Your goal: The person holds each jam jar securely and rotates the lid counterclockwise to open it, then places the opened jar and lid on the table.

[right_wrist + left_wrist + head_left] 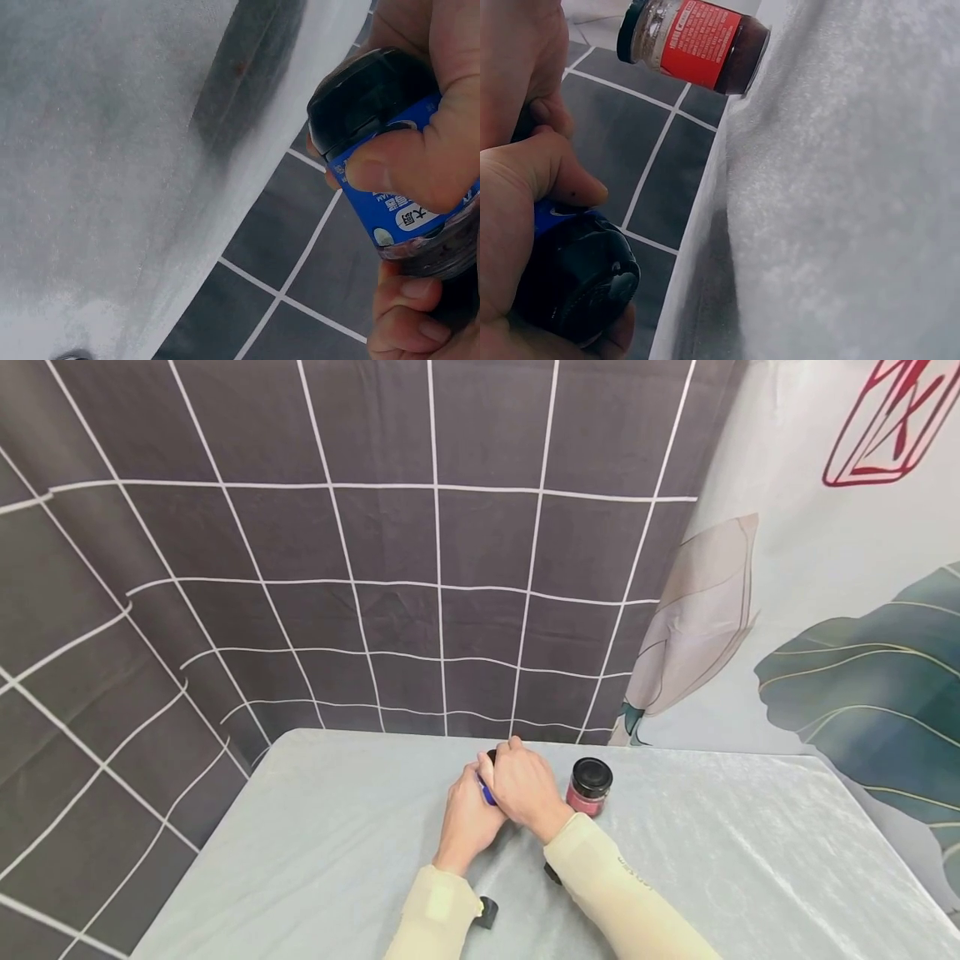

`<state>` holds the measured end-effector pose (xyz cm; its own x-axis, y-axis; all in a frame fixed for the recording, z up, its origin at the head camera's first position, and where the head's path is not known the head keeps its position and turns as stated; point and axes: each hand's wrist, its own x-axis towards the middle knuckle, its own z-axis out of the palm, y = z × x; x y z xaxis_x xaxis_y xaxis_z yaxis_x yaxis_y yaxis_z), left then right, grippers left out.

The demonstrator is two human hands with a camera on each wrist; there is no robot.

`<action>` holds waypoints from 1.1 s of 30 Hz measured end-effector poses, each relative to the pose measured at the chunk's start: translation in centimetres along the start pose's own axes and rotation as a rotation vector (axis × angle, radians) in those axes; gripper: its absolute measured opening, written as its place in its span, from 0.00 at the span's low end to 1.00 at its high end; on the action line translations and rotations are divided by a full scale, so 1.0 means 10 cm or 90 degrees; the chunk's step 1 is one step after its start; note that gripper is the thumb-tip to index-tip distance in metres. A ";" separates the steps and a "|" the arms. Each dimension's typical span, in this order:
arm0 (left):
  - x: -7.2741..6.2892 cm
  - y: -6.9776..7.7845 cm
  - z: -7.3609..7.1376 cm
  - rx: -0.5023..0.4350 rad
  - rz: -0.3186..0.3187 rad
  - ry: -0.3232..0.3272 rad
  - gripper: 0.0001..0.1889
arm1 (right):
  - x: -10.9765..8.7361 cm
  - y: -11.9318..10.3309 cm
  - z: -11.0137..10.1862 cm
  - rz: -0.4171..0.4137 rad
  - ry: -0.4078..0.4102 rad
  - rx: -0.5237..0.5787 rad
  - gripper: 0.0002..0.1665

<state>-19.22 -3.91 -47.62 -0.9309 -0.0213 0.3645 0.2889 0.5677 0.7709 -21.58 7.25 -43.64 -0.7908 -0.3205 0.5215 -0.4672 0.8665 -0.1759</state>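
Note:
Both hands are on one jar [394,214] with a blue label and a dark, rounded base. My left hand [467,818] wraps round its body, the thumb lying across the label in the right wrist view. Above it, my right hand [527,782] curls its fingers about the black top [459,300], which is mostly covered. The left wrist view shows the jar's dark base [585,281] tilted toward the camera. Just right of the hands stands a second jar [589,787], black-lidded with a red label, upright and untouched.
A pale cloth covers the table [337,835], whose far edge lies just beyond the hands. Behind hangs a dark curtain [390,535] with white grid lines, and a leaf-patterned white one [795,610] at right. Small black pieces [486,912] show at the sleeves.

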 end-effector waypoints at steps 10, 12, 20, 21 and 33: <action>0.00 -0.02 0.00 0.000 0.001 -0.008 0.30 | 0.01 0.02 -0.02 -0.005 -0.019 0.011 0.24; 0.00 -0.02 -0.01 0.003 0.004 -0.005 0.30 | 0.01 0.02 -0.02 -0.002 -0.023 0.015 0.24; 0.00 -0.04 0.00 0.010 -0.008 -0.026 0.32 | 0.04 0.01 -0.10 0.043 -0.085 0.055 0.26; 0.00 -0.04 -0.01 0.009 -0.011 -0.030 0.32 | 0.04 0.01 -0.11 0.045 -0.090 0.057 0.27; -0.01 -0.04 -0.02 0.026 -0.007 -0.031 0.32 | 0.04 0.01 -0.13 0.031 -0.088 0.061 0.28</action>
<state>-19.24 -4.30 -47.89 -0.9440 0.0117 0.3297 0.2703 0.6004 0.7526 -21.44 7.71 -42.38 -0.8569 -0.3346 0.3922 -0.4577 0.8438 -0.2802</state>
